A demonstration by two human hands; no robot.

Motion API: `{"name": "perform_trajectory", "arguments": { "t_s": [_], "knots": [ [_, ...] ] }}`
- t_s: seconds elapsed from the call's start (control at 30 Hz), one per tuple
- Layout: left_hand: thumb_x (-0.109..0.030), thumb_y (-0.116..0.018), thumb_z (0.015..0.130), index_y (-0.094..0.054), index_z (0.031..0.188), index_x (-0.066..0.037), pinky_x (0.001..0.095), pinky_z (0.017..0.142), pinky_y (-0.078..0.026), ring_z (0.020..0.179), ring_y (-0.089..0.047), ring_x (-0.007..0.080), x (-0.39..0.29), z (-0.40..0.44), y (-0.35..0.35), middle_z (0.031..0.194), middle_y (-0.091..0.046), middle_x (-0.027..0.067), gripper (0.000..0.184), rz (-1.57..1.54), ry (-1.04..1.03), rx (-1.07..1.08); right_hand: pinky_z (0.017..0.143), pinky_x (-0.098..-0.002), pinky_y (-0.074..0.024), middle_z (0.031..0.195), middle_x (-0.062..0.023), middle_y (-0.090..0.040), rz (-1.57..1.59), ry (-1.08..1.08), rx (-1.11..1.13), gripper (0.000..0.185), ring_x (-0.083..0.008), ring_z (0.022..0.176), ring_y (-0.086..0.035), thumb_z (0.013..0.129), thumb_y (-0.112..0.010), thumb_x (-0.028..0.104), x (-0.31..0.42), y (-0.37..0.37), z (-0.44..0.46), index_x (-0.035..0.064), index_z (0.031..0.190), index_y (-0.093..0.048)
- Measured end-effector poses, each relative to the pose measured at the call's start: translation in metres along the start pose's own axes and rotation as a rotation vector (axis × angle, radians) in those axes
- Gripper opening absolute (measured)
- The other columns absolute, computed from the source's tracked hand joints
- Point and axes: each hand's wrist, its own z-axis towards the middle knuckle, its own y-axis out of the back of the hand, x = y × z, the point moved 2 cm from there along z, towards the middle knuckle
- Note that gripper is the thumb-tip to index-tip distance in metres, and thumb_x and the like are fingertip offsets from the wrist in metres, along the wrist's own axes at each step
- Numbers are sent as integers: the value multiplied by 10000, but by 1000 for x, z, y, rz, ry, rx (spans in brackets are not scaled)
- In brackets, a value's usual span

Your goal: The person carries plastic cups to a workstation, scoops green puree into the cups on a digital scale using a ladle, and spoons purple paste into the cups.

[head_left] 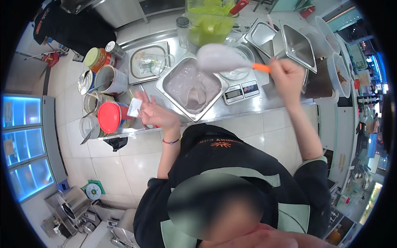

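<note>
My right hand (286,78) is closed around the orange handle of a spatula (223,60), raised over the bench. Its broad blade is coated in greyish-purple paste and blurred by motion. Below and left of the blade sits a square steel pan (191,116) of the same thick paste, with a folded mound near its front. To the left of that pan, my left hand (159,116) is raised with some fingers spread. A small white flat piece (134,107) appears held at its fingertips, beside a red-lidded tub (110,117).
A digital scale (241,91) stands right of the pan, below a glass bowl (244,56). Jars and cans (112,78) crowd the left end. A green-tinted container (209,29) stands behind; steel pans (298,43) and clear tubs are at right. Another person (74,29) is at upper left.
</note>
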Motion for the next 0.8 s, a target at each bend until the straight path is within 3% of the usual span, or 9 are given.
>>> {"name": "perform_trajectory", "arguments": {
  "t_s": [0.07, 0.1, 0.13, 0.2, 0.27, 0.37, 0.5, 0.57, 0.8],
  "knots": [
    [-390, -343, 908, -244, 1322, -8, 539, 1107, -156, 1341, -303, 332, -29, -2, -16, 1362, -414, 240, 572, 159, -251, 91, 470, -282, -294, 473, -51, -463, -136, 78, -49, 276, -88, 446, -393, 794, -637, 113, 7, 29, 21, -15, 567, -545],
    [-267, -509, 851, -230, 1322, -22, 488, 1095, -235, 1305, -363, 312, -38, -5, -28, 1338, -426, 225, 600, 166, -266, 195, 501, -284, -319, 482, -39, -486, -262, 180, -63, 272, -98, 450, -407, 788, -646, 129, 8, 42, 31, 8, 558, -567],
    [-267, -509, 851, -230, 1322, -22, 488, 1095, -235, 1305, -363, 312, -46, -3, -34, 1338, -426, 225, 600, 157, -268, 202, 501, -284, -319, 482, -39, -486, -264, 184, -74, 272, -98, 450, -407, 788, -646, 129, 4, 51, 39, 8, 558, -567],
    [-155, -619, 773, -268, 1297, 4, 426, 1076, -296, 1296, -381, 299, -56, -5, -54, 1357, -403, 221, 650, 529, -337, 726, 612, -298, -361, 484, 0, -501, -777, 598, -100, 255, -132, 460, -429, 764, -660, 161, 4, 60, 48, 74, 531, -601],
    [-196, -768, 651, -332, 1245, 35, 403, 1031, -349, 1192, -459, 323, -61, -13, -87, 1263, -460, 206, 773, 714, -466, 877, 704, -338, -365, 490, 37, -504, -829, 627, -84, 194, -152, 511, -459, 709, -694, 207, -4, 50, 53, 129, 544, -625],
    [-306, -848, 560, -318, 1250, 37, 410, 965, -402, 1079, -504, 346, -38, -35, -135, 1159, -500, 207, 935, 758, -743, 1037, 720, -384, -359, 549, 51, -468, -757, 1179, 90, 159, -149, 609, -481, 724, -703, 192, -9, 15, 53, 121, 640, -588],
    [-335, -849, 559, -225, 1283, 38, 420, 907, -451, 1054, -539, 358, 26, -48, -167, 1129, -520, 233, 1026, 895, -558, 1079, 806, -433, -376, 636, 32, -505, -787, 1481, 240, 124, -180, 689, -500, 696, -668, 209, -25, -23, 45, 122, 731, -586],
    [-341, -847, 543, -130, 1290, 39, 426, 844, -490, 1002, -587, 377, 44, -47, -179, 1076, -551, 259, 1103, 839, -261, 1109, 846, -457, -370, 631, 9, -499, -905, 1619, 337, 147, -198, 730, -499, 683, -643, 229, -25, -29, 42, 110, 734, -574],
    [-330, -836, 522, -106, 1280, 29, 406, 864, -494, 1010, -603, 394, 62, -50, -185, 1079, -564, 294, 1112, 777, -316, 1134, 840, -438, -368, 513, 40, -438, -688, 1537, 363, 206, -183, 756, -502, 684, -645, 237, 7, 12, 79, 127, 552, -532]
  ]
}}
